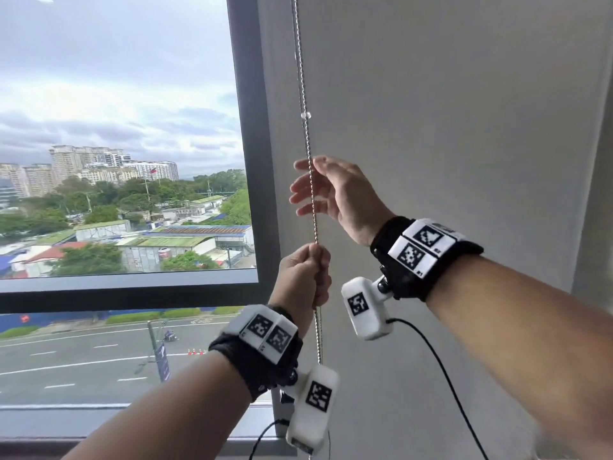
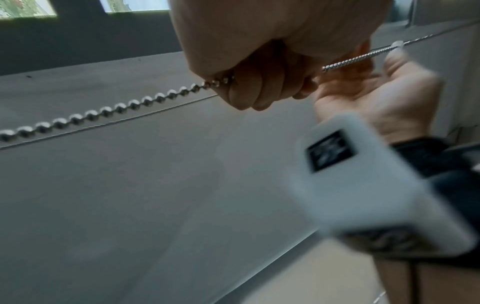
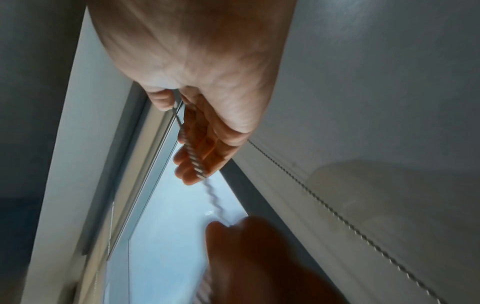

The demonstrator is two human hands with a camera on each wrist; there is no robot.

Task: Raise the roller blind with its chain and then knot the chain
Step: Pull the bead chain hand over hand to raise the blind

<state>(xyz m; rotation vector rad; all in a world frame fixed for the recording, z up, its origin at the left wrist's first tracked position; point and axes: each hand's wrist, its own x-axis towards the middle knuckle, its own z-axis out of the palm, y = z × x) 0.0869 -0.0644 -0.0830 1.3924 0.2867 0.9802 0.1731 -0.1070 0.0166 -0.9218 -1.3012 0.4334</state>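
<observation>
While the window occupies the left of the head view, the chain is seen to hang just right of the dark window frame, along the left edge of the grey roller blind. Its long axis runs near vertical, from the top of the view down past both wrists. A small clear connector is fitted on the chain above the hands.

The left hand is positioned lower and is clenched around the chain; in the left wrist view the beads are seen to enter the fist on one side and leave it on the other. The strand above this grip appears straight and taut, and the strand below it hangs free.

The right hand is held directly above the left, on the right side of the chain. Its fingers are spread and relaxed, and nothing is grasped by them. In the right wrist view the chain is seen to pass across these released fingers; whether light contact is made cannot be told.

The blind fabric is judged to cover its pane still, so the raising step is taken to be in hand. The next pull is judged to depend on the right hand being closed on the chain above the left grip, since it is the nearer hand to the upper strand. A second strand is visible beside the blind.
</observation>
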